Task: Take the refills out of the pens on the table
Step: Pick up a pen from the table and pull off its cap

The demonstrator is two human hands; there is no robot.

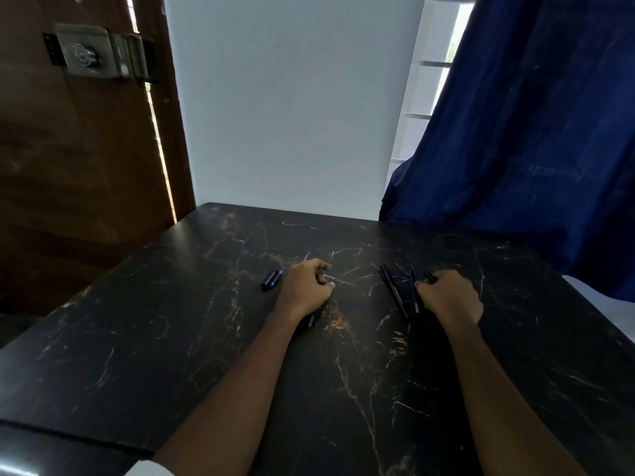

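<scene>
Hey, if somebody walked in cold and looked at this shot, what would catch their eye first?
Two hands rest on the black veined table: the left hand grips a pen, the right hand curls round a dark pen part. Loose pens lie between them, and small caps sit left of the left hand. A blue curtain fills the right side.

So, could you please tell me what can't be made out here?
Head view:
- pen: the left hand covers most of it.
- dark piece: fingers of the right hand hide all but its tip.
- loose pens: too dark and small to show whether refills remain.
- short pieces: too small to identify.
</scene>
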